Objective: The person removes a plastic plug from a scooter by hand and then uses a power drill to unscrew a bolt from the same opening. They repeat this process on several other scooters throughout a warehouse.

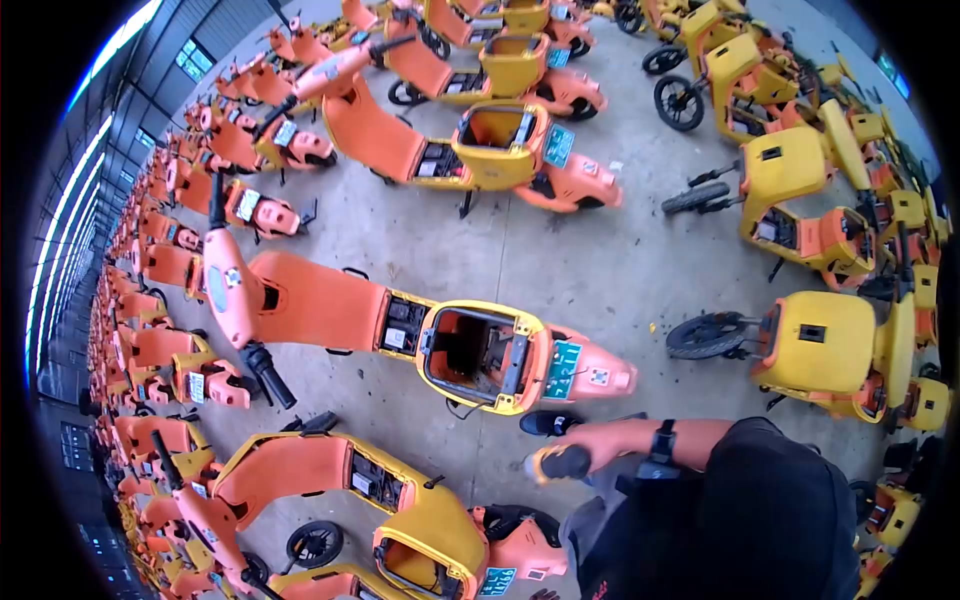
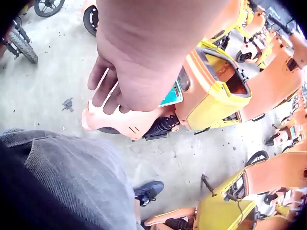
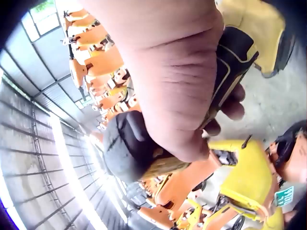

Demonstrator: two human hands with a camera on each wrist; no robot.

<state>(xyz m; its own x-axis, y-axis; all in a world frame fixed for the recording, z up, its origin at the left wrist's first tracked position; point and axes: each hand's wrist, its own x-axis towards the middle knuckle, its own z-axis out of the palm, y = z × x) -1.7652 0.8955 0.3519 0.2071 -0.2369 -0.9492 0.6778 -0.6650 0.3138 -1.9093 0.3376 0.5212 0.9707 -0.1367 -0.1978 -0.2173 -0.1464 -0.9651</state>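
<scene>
My right hand (image 3: 177, 91) grips a black-and-yellow power tool (image 3: 127, 139), blurred at one end. In the head view that tool (image 1: 562, 463) is beside the tail of an orange-and-yellow scooter (image 1: 320, 310), whose seat box (image 1: 478, 403) has its top off. A teal number plate (image 1: 563, 370) sits behind the box. My left hand (image 2: 136, 86) hangs with loosely extended fingers and holds nothing. In the left wrist view it overlaps the pink tail (image 2: 127, 124) of a scooter. The tool's working tip is hidden.
Another scooter (image 1: 290, 465) stands in front of my legs, and one with a topless box (image 1: 490, 180) is farther off. Yellow-boxed scooters (image 1: 820, 340) line the right. Dense rows of scooters (image 1: 150, 350) fill the left. My shoe (image 1: 548, 423) is on the concrete floor (image 1: 590, 250).
</scene>
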